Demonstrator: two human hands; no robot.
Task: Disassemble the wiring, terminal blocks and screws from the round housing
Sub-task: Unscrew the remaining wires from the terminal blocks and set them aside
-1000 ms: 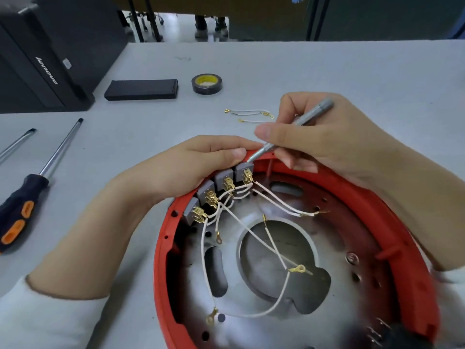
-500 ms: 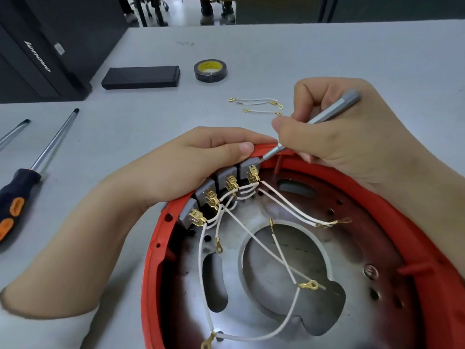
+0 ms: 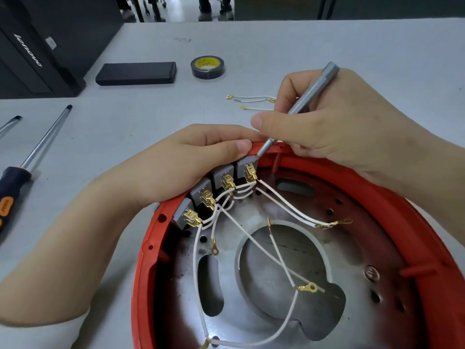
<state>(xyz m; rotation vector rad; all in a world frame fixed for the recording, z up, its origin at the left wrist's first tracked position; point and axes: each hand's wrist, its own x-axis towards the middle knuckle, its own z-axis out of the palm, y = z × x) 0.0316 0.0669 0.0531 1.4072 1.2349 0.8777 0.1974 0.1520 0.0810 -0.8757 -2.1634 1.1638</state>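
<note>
1. Head view: red round housing [image 3: 289, 248] lying open side up on the grey table [image 3: 327, 46], near the bottom edge, partly cut off at the bottom and right.
2. Inside the housing: a shiny metal plate [image 3: 251, 311] with a big round hole and small holes.
3. Four grey blocks [image 3: 221, 176] in a row along the upper left rim, each with a gold clip in front.
4. White wires [image 3: 284, 205] running from the clips across the plate, some ending in gold rings, some ends lying loose.
5. Left hand [image 3: 181, 162] resting on the rim behind the blocks, fingers curled over it, thumb tip pressed beside the top block.
6. Right hand [image 3: 334, 127] held over the far rim, thumb and fingers pinched tight around a thin grey driver [image 3: 309, 94].
7. Driver tilted, tip down at the back edge of the top block, just beside the left thumb.
8. Loose wires [image 3: 251, 100] with gold ends lying on the table, just past the right hand.
9. Black tape roll [image 3: 207, 68] with a yellow middle farther back, a flat black box [image 3: 136, 73] to its left.
10. Big screwdriver [image 3: 30, 157] with a black and orange handle lying at the left, tip of another tool [image 3: 10, 124] beside it.
11. Black computer case [image 3: 37, 46] at the far left corner.
</note>
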